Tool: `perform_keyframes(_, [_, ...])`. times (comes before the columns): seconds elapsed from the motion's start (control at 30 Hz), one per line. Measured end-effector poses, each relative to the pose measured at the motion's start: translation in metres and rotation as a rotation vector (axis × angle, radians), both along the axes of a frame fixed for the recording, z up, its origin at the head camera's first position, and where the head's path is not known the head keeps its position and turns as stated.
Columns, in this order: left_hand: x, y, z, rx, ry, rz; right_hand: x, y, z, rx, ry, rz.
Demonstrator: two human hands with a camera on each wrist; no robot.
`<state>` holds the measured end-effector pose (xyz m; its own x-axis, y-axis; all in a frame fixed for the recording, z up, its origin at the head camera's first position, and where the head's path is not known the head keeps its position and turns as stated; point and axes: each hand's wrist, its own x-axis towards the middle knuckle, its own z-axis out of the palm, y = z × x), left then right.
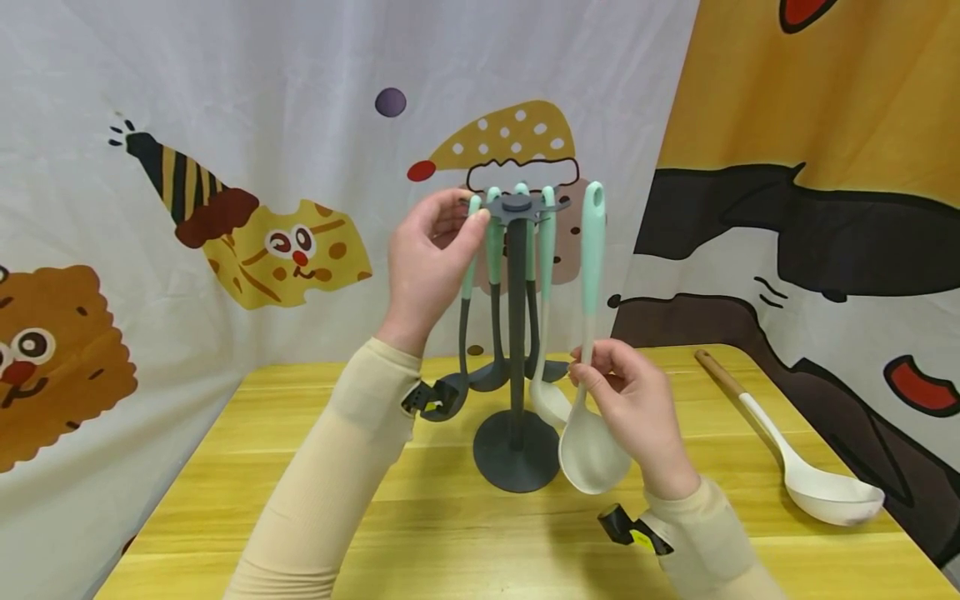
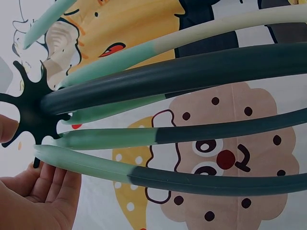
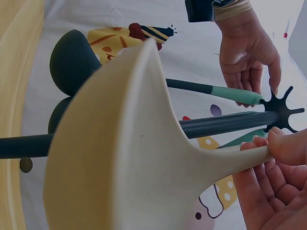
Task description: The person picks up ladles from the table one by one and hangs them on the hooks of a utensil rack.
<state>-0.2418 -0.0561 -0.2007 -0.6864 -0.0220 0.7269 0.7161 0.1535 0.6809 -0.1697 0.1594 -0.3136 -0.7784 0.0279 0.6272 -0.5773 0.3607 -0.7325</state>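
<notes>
A dark grey utensil stand (image 1: pixel 517 333) rises from its round base on the table. At its top, the thumb and fingers of my left hand (image 1: pixel 431 262) pinch the hooked rim beside the leftmost hanging utensil (image 1: pixel 462 333). My right hand (image 1: pixel 637 400) grips the cream neck of a ladle (image 1: pixel 594 454) with a mint handle, just right of the stand. This ladle is upright, bowl down, and its handle's holed end stands apart from the hooks. In the right wrist view its bowl (image 3: pixel 158 143) hides part of the stand.
Several mint-handled utensils hang around the post, most with dark heads and one with a cream head (image 1: pixel 551 404). A white ladle (image 1: pixel 825 492) with a wooden handle lies at the right of the wooden table (image 1: pixel 420 533). A printed cartoon curtain (image 1: pixel 300 100) hangs behind.
</notes>
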Motion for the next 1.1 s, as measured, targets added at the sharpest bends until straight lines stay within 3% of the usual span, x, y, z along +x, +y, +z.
perform_keyframes(1.1, [0.0,0.0,0.0,0.003,0.004,-0.004,-0.014,-0.005,-0.003,0.065,-0.103,-0.024])
